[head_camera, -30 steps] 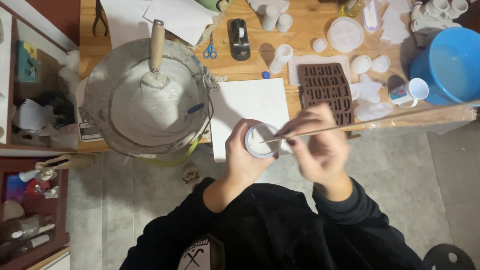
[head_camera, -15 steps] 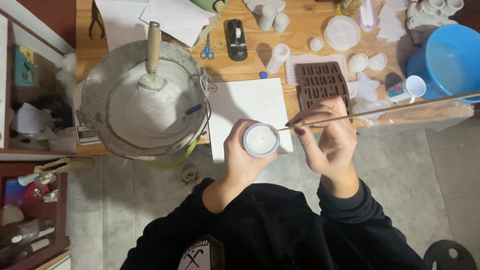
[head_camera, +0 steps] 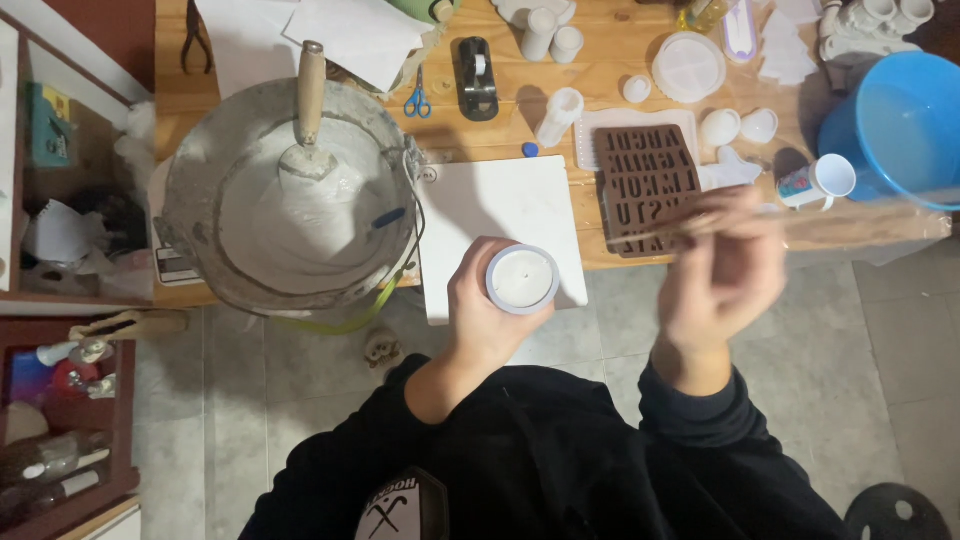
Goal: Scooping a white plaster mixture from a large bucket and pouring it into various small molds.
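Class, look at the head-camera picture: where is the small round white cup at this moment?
The small white cup is held in the left hand, near centre frame, over the near edge of the white board, right of the grey bucket.

The left hand [head_camera: 480,315] grips a small round cup [head_camera: 522,279] filled with white mix, held over the near edge of a white board [head_camera: 500,205]. The right hand [head_camera: 722,275], blurred, pinches a long thin stick [head_camera: 850,215] that runs out to the right. On the wooden surface [head_camera: 620,50], a large bucket [head_camera: 290,200] of white plaster sits left, and a brown letter mould [head_camera: 645,185] lies beyond the right hand.
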